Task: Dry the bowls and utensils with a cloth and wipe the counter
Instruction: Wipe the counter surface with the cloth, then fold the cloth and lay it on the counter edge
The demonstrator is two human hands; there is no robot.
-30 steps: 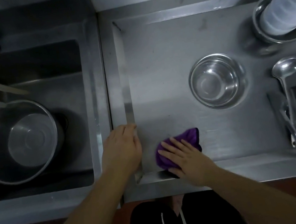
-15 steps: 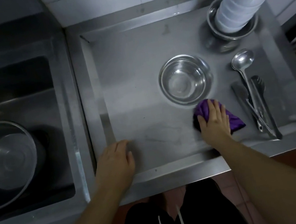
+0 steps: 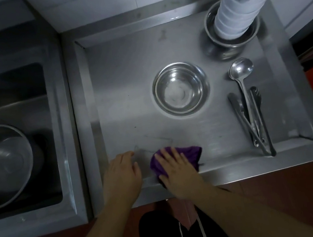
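Half a second ago the crumpled purple cloth (image 3: pixel 177 156) lay beside the steel tongs and ladle (image 3: pixel 251 112); now the right hand (image 3: pixel 177 173) presses it flat-fingered, no closed grip, at the steel table's (image 3: pixel 128 102) raised front lip, just beside the left hand (image 3: pixel 122 177), which rests open there. The round steel bowl (image 3: pixel 180 88) sits mid-table, with bare surface to its left.
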